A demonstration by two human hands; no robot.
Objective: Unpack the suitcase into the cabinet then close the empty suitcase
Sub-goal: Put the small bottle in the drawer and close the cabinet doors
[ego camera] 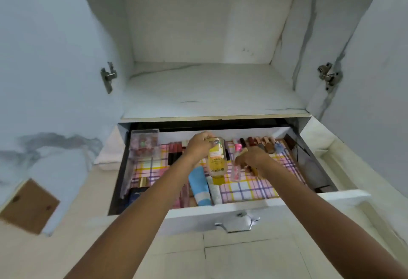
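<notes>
The white cabinet's drawer [242, 207] is pulled out, lined with a pink and yellow checked cloth. My left hand [199, 145] grips the base of a yellow bottle [216, 164], which hangs cap down over the drawer's middle. My right hand [254, 159] holds a small clear pink bottle [236, 171] and some thin items just right of it. Lipsticks and nail polishes [262, 143] line the drawer's back edge. The suitcase is not in view.
A blue tube [199, 187] and a white tube [214, 190] lie at the drawer's front. A clear box [144, 143] stands at its back left. Above is a bare white shelf [209, 93] between two open doors [44, 80]. A chrome handle [237, 223] is on the drawer front.
</notes>
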